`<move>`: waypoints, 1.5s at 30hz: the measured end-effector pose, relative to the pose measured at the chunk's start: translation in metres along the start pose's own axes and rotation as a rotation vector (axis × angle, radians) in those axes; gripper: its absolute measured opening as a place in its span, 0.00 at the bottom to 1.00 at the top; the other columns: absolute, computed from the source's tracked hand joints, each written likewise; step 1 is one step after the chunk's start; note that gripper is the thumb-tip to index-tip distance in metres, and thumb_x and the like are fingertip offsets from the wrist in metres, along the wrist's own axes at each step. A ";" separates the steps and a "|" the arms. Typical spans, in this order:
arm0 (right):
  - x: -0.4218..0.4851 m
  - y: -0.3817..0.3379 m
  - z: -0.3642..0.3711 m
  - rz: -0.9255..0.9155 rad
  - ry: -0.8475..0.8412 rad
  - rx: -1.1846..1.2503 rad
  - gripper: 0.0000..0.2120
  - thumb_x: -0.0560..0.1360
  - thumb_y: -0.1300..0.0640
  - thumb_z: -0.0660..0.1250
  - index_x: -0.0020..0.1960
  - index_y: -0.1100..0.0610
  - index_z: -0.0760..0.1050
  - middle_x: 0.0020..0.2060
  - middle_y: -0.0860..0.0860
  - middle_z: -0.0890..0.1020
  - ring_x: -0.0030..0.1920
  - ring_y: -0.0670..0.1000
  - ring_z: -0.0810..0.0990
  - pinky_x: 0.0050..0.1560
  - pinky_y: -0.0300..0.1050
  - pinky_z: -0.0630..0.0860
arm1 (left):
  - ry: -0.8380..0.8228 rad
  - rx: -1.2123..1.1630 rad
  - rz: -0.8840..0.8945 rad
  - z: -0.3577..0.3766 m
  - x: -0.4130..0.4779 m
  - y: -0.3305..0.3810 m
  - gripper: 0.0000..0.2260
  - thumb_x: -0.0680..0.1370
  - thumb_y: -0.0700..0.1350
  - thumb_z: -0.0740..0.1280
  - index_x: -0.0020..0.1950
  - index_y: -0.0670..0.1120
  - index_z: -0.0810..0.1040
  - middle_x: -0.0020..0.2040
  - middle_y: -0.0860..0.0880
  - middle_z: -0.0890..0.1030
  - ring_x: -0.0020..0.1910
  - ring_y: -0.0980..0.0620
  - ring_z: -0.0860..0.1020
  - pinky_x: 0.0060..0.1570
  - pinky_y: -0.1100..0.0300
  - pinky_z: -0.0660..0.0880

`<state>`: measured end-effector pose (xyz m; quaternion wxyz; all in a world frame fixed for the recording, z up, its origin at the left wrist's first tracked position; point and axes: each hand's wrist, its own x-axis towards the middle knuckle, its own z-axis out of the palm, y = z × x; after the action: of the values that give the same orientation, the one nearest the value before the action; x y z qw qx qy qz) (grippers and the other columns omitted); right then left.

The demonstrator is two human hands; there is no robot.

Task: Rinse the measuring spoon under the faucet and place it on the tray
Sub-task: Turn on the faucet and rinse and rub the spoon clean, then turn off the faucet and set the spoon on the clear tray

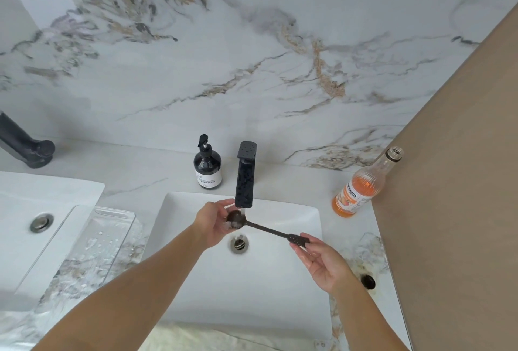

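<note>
Black faucet (246,175), white sink (294,280)

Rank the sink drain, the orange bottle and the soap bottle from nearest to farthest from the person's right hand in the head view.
From the right hand:
1. Sink drain, just to its left in the basin.
2. Orange bottle, beyond it on the counter's right side.
3. Soap bottle, far back-left beside the faucet.

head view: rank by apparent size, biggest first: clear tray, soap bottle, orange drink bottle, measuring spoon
1. clear tray, largest by far.
2. orange drink bottle and measuring spoon: similar length; the bottle is bulkier, but wide-angle stretch makes the order unsure.
3. soap bottle, smallest, though it stands farthest back.
</note>
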<state>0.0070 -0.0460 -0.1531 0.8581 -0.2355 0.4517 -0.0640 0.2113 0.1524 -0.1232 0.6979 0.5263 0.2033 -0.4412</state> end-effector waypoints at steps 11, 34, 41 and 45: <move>-0.010 0.014 -0.008 -0.021 0.048 0.021 0.12 0.78 0.76 0.58 0.59 0.72 0.74 0.48 0.68 0.84 0.53 0.66 0.83 0.43 0.49 0.85 | 0.043 0.466 0.526 0.058 -0.029 0.065 0.17 0.73 0.59 0.69 0.36 0.46 0.77 0.32 0.50 0.79 0.29 0.52 0.75 0.32 0.60 0.73; -0.034 0.068 -0.011 0.088 0.055 0.110 0.14 0.77 0.78 0.55 0.60 0.75 0.72 0.53 0.70 0.80 0.60 0.68 0.77 0.65 0.52 0.71 | -0.009 0.174 -0.108 -0.040 -0.035 -0.034 0.21 0.81 0.57 0.61 0.64 0.42 0.77 0.60 0.41 0.80 0.50 0.38 0.83 0.42 0.50 0.80; -0.034 0.092 0.027 0.156 -0.022 0.098 0.15 0.77 0.78 0.54 0.60 0.76 0.73 0.53 0.66 0.81 0.55 0.62 0.80 0.64 0.50 0.71 | -0.362 0.294 0.092 -0.017 -0.069 -0.002 0.19 0.78 0.58 0.64 0.63 0.49 0.82 0.63 0.47 0.83 0.54 0.44 0.81 0.49 0.55 0.78; -0.035 0.085 0.058 0.141 -0.115 0.098 0.14 0.76 0.78 0.54 0.56 0.76 0.76 0.43 0.66 0.85 0.45 0.61 0.86 0.62 0.50 0.73 | -0.460 0.415 0.217 -0.001 -0.093 0.026 0.21 0.76 0.58 0.67 0.64 0.49 0.80 0.59 0.47 0.83 0.52 0.48 0.79 0.46 0.57 0.76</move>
<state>0.0244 0.0597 -0.1389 0.8955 -0.1643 0.4134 -0.0119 0.1834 0.1919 -0.0393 0.6465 0.5623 -0.1112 -0.5035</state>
